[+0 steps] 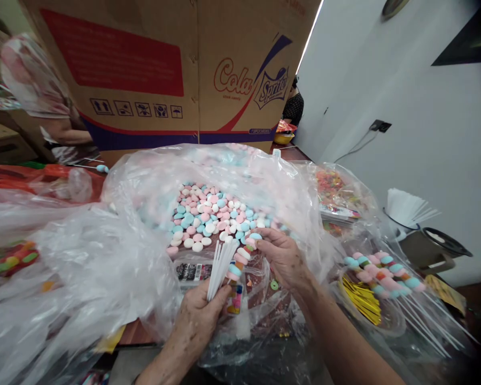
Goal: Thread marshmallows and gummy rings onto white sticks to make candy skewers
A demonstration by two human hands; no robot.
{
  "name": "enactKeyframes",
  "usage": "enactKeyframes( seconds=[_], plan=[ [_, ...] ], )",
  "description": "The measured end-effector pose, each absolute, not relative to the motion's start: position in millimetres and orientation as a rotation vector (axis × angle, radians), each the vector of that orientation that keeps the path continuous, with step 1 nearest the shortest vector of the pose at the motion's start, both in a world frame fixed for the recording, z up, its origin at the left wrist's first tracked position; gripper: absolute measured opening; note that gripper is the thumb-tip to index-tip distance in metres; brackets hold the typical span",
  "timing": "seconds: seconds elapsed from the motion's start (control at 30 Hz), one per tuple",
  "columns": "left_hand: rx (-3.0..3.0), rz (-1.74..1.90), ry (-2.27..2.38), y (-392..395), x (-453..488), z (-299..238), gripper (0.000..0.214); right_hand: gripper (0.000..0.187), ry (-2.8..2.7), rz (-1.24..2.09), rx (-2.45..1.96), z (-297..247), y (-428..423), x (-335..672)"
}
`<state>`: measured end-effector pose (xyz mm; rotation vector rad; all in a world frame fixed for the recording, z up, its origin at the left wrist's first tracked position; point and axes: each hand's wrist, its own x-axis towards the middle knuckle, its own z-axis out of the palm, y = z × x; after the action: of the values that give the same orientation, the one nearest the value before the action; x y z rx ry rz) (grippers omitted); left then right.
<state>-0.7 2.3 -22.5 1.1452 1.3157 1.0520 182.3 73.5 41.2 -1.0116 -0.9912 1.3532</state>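
Observation:
My left hand [200,315] is closed round a bundle of white sticks [221,264] that fan upward, one of them threaded with pink, blue and white marshmallows [239,259]. My right hand [280,254] pinches a blue marshmallow at the top of that skewer. Just behind both hands, a large clear plastic bag [116,267] lies open with a heap of pink, blue and white marshmallows [210,216] inside.
Finished marshmallow skewers [385,275] lie at the right over a bowl with gold wrappers [358,299]. A cup of white sticks [404,211] stands further right. A big cardboard box [164,75] rises behind. Another person [36,91] is at the far left. Bags of coloured candy [332,187] sit at the back right.

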Motion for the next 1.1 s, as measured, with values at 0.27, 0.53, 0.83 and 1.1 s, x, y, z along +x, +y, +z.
enactKeyframes(
  seconds=[0.27,0.53,0.83,1.1],
  plan=[
    [1.179,1.022,1.294,1,-2,-22,0.029,0.025,-1.379,1.063,-1.132,29,70,192],
    [1.199,1.023,1.313,1,-1,-12,0.028,0.026,-1.691,0.809,-1.209,43,68,198],
    [1.207,1.021,1.303,3,-4,-14,0.03,0.027,-1.408,0.928,-1.237,30,70,186],
    [1.135,1.057,1.274,2,-3,-17,0.035,0.027,-1.418,0.892,-1.209,36,67,184]
  ],
)
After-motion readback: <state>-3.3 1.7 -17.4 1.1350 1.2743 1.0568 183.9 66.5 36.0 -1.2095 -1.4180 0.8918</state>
